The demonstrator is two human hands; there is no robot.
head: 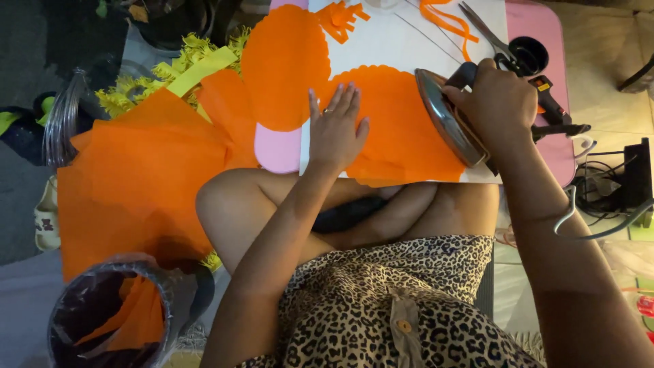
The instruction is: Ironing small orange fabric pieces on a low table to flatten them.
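Nearest of all are the person's knees and a spotted dress. At the near left stands a dark bin [109, 317] with orange scraps inside. Beside it lies a big pile of orange sheets [139, 180].

A little farther is a low pink table [276, 151] with a white sheet [381, 48] on top. On it lies a round orange paper with a wavy edge [398, 133]. The left hand [336, 129] lies flat and open on the left part of this paper, fingers spread, pressing it down. The right hand [494, 102] is closed tight around the handle of an iron [446, 119]. The iron is tipped up on its side at the right edge of the paper, so its shiny bottom faces left, toward the flat hand. Its long side runs from far to near. The paper lies between the two hands, and the hands are apart.

Farther off, another round orange paper [283, 65] lies at the far left of the table. Scissors [487, 34], a glue gun [552, 109] and orange strips [446, 20] lie at the far right. Yellow fringed paper [180, 68] sits on the floor to the far left. Cables [603, 191] lie on the tiled floor at right.
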